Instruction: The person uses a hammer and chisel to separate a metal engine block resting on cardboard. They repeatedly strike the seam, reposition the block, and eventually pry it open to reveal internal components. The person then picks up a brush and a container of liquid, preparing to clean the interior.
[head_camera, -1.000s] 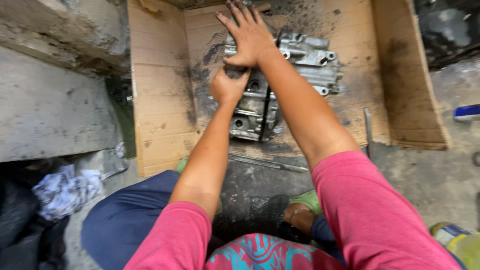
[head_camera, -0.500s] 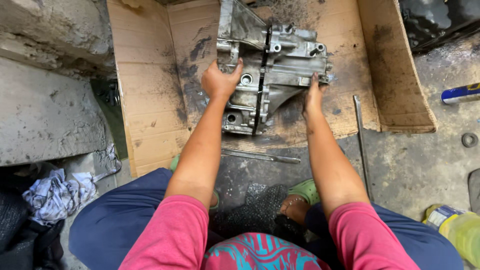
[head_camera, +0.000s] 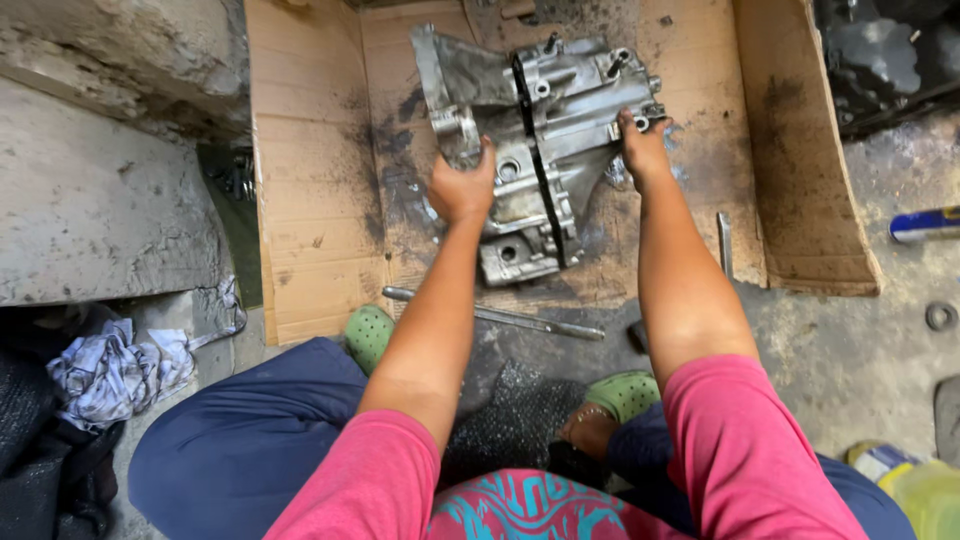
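Observation:
A grey cast-metal gearbox housing (head_camera: 560, 120) lies on a flattened, oil-stained cardboard sheet (head_camera: 310, 200) on the ground. My left hand (head_camera: 462, 185) grips the housing's left side, near a round opening. On the housing's right edge my right hand (head_camera: 643, 150) holds on by a bolt lug. Both arms reach forward from pink sleeves. I squat over it, with green sandals (head_camera: 368, 335) showing under dark blue trousers.
A long metal rod (head_camera: 500, 315) lies on the ground in front of the cardboard. A short metal bar (head_camera: 724, 243) rests at the right. A concrete block (head_camera: 100, 190) stands left, with rags (head_camera: 110, 370) below it. A blue tube (head_camera: 925, 224), a washer (head_camera: 940, 316) and a yellow bottle (head_camera: 920, 495) lie right.
My right hand came off the top of the housing and moved to its right edge. Both hands now hold the sides, and the housing sits more exposed and slightly shifted.

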